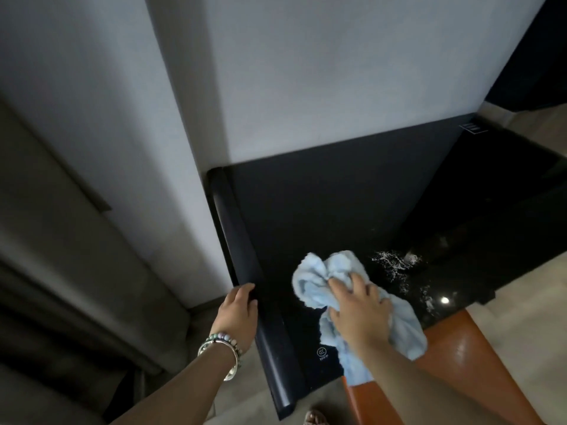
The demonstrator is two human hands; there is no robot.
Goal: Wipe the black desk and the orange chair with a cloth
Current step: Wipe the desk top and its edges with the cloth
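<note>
A pale grey wall (306,72) rises behind the worktop's far edge and turns a corner at the worktop's left edge. Left of that stand tall beige panels (61,225), dim and shadowed lower down. A light beige floor (521,308) shows beyond the worktop's right corner. Dark cabinetry (537,72) fills the upper right.

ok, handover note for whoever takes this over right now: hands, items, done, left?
Left hand: fingers curled over the desk's rounded left edge, bracing.
Right hand: grips the bunched blue cloth, pressed on the desk near its front.
Wet white streaks lie on the desk right of the cloth.
Done: cannot tell how much is wiped.
Left: the streaks, then the orange chair.
</note>
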